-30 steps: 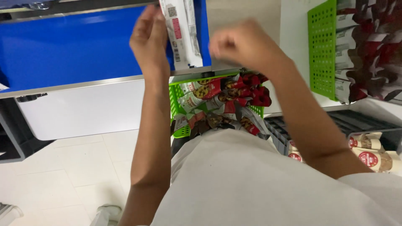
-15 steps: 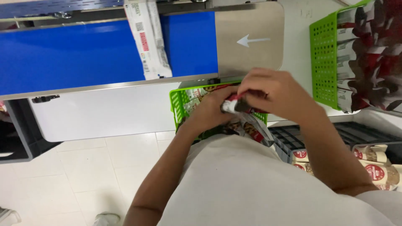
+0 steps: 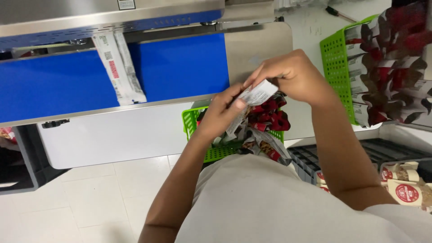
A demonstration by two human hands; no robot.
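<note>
My left hand [image 3: 222, 114] and my right hand [image 3: 294, 76] both grip one snack packet [image 3: 256, 96], silver with red, holding it just above a green basket [image 3: 191, 119] full of similar red packets [image 3: 270, 119]. The left fingers pinch its lower end, the right fingers its top edge. Another packet [image 3: 119, 67] lies on the blue conveyor belt [image 3: 54, 87] of the sealing machine, to the left of my hands.
A second green basket [image 3: 335, 58] packed with upright packets stands at the right on a white table. Dark crates [image 3: 315, 157] with bagged goods [image 3: 407, 191] sit low right. The machine's steel housing [image 3: 112, 13] runs across the top; white tiled floor lies below.
After placing a packet on the belt, both hands dropped to the basket and lifted a new packet. The packet on the belt has travelled left.
</note>
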